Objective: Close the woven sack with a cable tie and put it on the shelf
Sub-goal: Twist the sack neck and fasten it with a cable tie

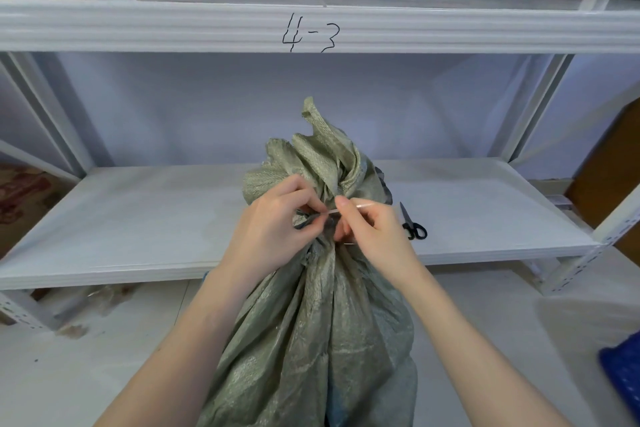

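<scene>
I see sack upright on floor before shelf; left hand and right hand each pinching cable tie at bunched neck; scissors on shelf

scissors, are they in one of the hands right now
No, the scissors lie on the shelf board to the right of the sack, while both hands work the cable tie at its neck.

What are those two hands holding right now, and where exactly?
Both pinch a thin pale cable tie at the gathered neck of the green woven sack: the right hand grips its free tail, the left hand the end at the neck.
</scene>
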`<state>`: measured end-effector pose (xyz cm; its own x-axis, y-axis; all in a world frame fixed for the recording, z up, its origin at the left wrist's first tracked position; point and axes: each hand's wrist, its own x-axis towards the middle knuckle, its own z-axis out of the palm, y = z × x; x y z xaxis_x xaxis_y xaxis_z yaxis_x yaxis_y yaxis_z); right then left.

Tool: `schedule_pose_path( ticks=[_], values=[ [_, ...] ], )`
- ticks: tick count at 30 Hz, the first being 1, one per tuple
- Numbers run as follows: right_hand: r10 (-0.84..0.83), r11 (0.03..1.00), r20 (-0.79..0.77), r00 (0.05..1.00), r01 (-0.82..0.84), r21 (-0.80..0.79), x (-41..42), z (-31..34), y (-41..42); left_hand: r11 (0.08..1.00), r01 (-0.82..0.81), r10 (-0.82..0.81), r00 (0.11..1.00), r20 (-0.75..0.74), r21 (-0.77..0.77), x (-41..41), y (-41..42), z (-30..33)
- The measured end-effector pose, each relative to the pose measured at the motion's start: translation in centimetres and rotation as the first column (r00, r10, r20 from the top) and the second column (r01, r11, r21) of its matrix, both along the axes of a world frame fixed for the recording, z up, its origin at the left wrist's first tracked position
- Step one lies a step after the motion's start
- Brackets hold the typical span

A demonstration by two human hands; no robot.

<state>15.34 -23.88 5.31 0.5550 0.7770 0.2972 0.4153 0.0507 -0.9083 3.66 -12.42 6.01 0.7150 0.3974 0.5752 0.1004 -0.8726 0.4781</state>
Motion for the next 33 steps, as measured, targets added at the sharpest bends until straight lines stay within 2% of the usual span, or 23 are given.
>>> schedule_pose_path(
  ticks=[4, 10, 25, 28, 31, 33],
  values=[
    [0.050, 0.994, 0.086, 0.995, -0.041, -0.099, -0.24, -0.39, 0.17, 1.000, 0.014, -0.014, 1.000, -0.015, 0.009, -0.02, -0.08, 0.05],
    [0.092, 0.994, 0.109, 0.990, -0.085, -0.065, -0.05, -0.55, 0.07, 0.997, 0.058, -0.060, 0.997, -0.040, -0.044, -0.12, 0.42, -0.15],
    [0.046, 0.996, 0.155, 0.987, -0.033, -0.081, -0.23, -0.43, -0.19, 0.999, 0.038, -0.037, 0.999, -0.036, 0.034, 0.08, 0.26, -0.50],
    [0.037, 0.997, 0.095, 0.995, -0.031, -0.071, 0.23, -0.82, 0.08, 0.999, 0.015, -0.013, 0.999, -0.039, 0.043, 0.06, 0.31, -0.52],
    [0.080, 0.994, -0.101, 0.992, -0.087, -0.071, 0.35, -0.69, 0.10, 1.000, 0.014, -0.013, 1.000, -0.028, 0.027, -0.03, 0.64, -0.53],
    [0.080, 0.994, -0.168, 0.982, -0.091, -0.055, 0.16, -0.40, -0.01, 1.000, 0.010, -0.010, 1.000, -0.018, 0.014, -0.04, 0.68, -0.54]
  ],
)
